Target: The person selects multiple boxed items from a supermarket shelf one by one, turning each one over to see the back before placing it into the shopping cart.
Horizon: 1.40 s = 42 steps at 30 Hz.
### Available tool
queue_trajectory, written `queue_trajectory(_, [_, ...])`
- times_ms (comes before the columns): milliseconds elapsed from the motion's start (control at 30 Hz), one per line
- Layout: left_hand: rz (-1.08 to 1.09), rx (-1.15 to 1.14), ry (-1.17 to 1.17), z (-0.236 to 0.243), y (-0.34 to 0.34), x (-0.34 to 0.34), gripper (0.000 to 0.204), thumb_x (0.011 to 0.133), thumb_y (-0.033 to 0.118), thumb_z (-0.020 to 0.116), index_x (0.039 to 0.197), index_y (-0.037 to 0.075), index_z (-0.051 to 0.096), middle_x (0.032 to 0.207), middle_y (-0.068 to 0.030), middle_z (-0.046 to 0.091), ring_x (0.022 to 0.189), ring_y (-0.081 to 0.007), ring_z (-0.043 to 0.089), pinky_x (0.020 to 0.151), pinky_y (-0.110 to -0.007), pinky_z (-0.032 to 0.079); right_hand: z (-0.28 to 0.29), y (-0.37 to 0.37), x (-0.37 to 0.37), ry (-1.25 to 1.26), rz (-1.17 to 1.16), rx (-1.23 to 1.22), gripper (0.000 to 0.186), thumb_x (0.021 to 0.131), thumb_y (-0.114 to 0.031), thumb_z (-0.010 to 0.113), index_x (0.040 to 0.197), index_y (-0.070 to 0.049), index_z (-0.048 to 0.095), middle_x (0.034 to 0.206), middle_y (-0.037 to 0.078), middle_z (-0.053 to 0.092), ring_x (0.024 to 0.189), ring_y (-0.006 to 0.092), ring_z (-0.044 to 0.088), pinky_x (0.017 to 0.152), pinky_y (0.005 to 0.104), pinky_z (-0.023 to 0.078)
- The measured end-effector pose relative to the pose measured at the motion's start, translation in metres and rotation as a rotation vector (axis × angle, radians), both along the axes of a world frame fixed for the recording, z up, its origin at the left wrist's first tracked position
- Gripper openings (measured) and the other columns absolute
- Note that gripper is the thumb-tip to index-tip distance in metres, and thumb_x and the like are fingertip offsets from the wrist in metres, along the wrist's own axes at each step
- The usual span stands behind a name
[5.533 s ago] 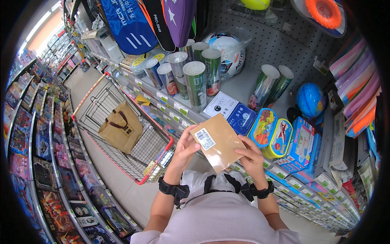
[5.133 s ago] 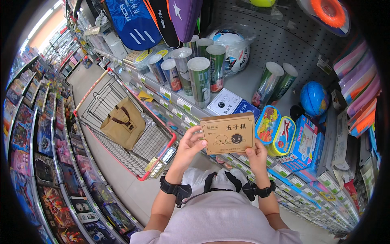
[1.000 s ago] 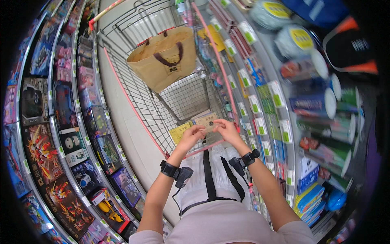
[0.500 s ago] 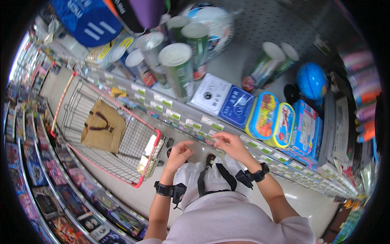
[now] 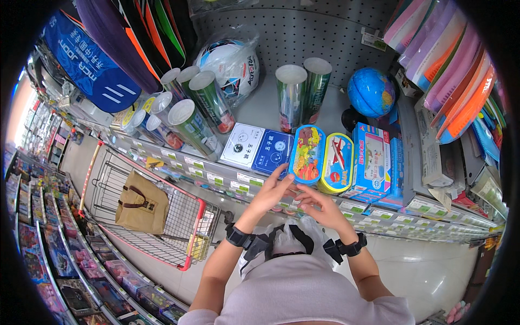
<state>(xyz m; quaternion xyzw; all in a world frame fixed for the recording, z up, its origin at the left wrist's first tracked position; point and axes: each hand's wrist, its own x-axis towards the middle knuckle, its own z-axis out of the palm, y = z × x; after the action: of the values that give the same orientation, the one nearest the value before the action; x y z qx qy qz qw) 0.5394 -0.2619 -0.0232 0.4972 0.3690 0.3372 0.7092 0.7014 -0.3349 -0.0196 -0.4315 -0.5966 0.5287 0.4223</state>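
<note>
Both hands empty, fingers spread: left hand (image 5: pixel 272 190) fingertips just under oval tin (image 5: pixel 306 154), right hand (image 5: pixel 319 207) nearby.

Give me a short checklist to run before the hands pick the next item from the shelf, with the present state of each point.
1. Left hand free: ok, it holds nothing and its fingertips reach toward the oval tin.
2. Right hand free: ok, it looks empty, held low beside the left one.
3. Oval tin reachable: ok, it stands at the shelf front, nothing before it.
4. Neighbours safe: cannot tell, a second tin and a blue box stand close on either side.
5. Cart within reach: ok, it stands to the left, with room beside the tan bag.
6. Grip on the tin: not ok, no finger closes on it.
</note>
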Motion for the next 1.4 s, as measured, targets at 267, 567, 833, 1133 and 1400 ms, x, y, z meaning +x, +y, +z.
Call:
queue_trajectory(267, [0.055,-0.1,0.027,0.008,0.001,0.012,0.042,0.085,0.023,0.044,0.12,0.002,0.035,0.083,-0.0125,0.059,0.07,-0.0185,0.06,0.063,-0.028,0.049,-0.004,-0.002,0.01,0.007,0.059,-0.019,0.045,0.078,-0.005,0.051,0.122,-0.006,0.038,0.097,0.01,0.054,0.085,0.0137,0.053,0.073,0.0257,0.043])
queue_trajectory(567, [0.109,-0.2,-0.026,0.021,-0.012,-0.003,0.047,0.082,0.024,0.046,0.122,0.003,0.034,0.087,-0.0133,0.057,0.068,-0.0184,0.059,0.062,-0.027,0.049,-0.008,-0.001,0.01,0.024,0.124,-0.013,0.038,0.077,-0.002,0.052,0.115,-0.004,0.044,0.101,0.01,0.055,0.083,0.0128,0.055,0.074,0.0255,0.043])
queue_trajectory(833, [0.094,-0.183,-0.114,0.014,-0.012,0.002,0.051,0.083,0.029,0.049,0.125,0.006,0.031,0.086,-0.0085,0.058,0.07,-0.0129,0.058,0.058,-0.022,0.046,-0.007,0.001,0.006,0.022,0.076,-0.027,0.03,0.077,-0.001,0.052,0.107,-0.001,0.05,0.101,0.009,0.052,0.082,0.0129,0.055,0.074,0.0252,0.043])
queue_trajectory(1133, [0.078,-0.251,-0.201,0.002,-0.019,-0.026,0.054,0.081,0.025,0.053,0.125,0.006,0.029,0.087,-0.0073,0.056,0.069,-0.012,0.057,0.062,-0.023,0.046,-0.011,0.005,-0.005,-0.021,0.103,-0.045,0.01,0.075,-0.002,0.056,0.085,0.0,0.057,0.085,0.005,0.054,0.077,0.0124,0.052,0.071,0.024,0.041])
queue_trajectory(1400, [0.226,-0.322,-0.568,-0.025,-0.044,-0.103,0.047,0.079,0.001,0.051,0.118,0.009,0.026,0.097,-0.0085,0.052,0.08,-0.018,0.056,0.07,-0.03,0.047,-0.024,0.035,-0.059,-0.11,0.207,-0.177,0.017,0.075,-0.016,0.06,0.077,0.001,0.056,0.077,0.004,0.057,0.07,0.0103,0.052,0.066,0.0241,0.041])
